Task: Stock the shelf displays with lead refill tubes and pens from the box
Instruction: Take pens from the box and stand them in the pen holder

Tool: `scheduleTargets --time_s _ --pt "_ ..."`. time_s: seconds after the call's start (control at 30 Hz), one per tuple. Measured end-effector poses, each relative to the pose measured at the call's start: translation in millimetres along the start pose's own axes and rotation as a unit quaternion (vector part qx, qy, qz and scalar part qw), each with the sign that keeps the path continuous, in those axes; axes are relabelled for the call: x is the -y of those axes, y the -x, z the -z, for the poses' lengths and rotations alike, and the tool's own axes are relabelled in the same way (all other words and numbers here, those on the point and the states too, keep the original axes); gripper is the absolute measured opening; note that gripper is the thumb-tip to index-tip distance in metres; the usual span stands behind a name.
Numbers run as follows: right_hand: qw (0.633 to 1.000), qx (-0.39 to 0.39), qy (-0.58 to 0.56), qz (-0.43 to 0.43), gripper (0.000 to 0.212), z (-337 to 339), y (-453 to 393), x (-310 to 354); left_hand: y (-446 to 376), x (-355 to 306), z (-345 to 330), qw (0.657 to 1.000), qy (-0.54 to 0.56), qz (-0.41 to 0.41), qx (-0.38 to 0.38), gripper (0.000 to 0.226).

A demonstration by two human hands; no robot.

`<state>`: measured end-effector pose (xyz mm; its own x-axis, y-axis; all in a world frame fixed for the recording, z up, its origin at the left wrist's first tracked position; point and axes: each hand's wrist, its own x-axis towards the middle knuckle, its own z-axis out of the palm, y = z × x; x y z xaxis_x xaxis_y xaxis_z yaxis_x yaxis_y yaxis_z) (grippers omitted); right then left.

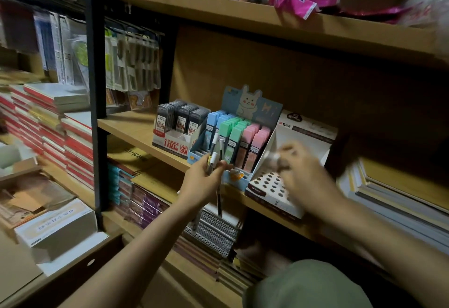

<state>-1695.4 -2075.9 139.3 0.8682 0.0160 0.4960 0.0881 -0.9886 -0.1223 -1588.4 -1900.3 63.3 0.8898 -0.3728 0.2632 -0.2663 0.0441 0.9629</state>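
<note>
My left hand grips a small bunch of pens, their white-capped tops sticking up and one tip hanging below the palm. It hovers in front of the bunny display filled with blue, green and pink lead refill tubes. My right hand is blurred with motion over the white pen display with round holes; it seems to pinch something pale between its fingers, but I cannot tell what. A grey refill-tube display stands at the left on the same shelf.
The wooden shelf has bare board left of the displays. Stacked notebooks lie to the right, spiral notebooks below, red-edged book stacks and white boxes on the left. Hanging packets fill the back left.
</note>
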Motion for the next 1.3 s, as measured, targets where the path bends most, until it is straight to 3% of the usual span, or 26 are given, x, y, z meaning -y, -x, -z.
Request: scheduleTargets --time_s 0.1,0.2,0.7,0.83,1.3 --pt "0.989 -0.085 -0.078 -0.096 0.008 28 -34 -18 1 -3 -3 0.999 -0.006 -0.034 0.039 0.009" --pt "0.982 -0.114 -0.091 -0.12 0.012 33 -47 -28 3 -4 -12 0.996 0.004 -0.043 0.083 0.01" --pt "0.981 -0.114 -0.061 -0.145 0.013 9 -62 -34 0 6 -18 0.987 -0.024 -0.05 0.149 0.02" --pt "0.982 -0.114 -0.061 -0.14 0.023 10 -60 -38 -2 6 -17 0.986 -0.046 -0.067 0.148 0.014" --pt "0.983 -0.141 -0.018 -0.112 0.015 11 -69 -31 3 5 -25 0.991 -0.013 -0.021 0.13 0.02"
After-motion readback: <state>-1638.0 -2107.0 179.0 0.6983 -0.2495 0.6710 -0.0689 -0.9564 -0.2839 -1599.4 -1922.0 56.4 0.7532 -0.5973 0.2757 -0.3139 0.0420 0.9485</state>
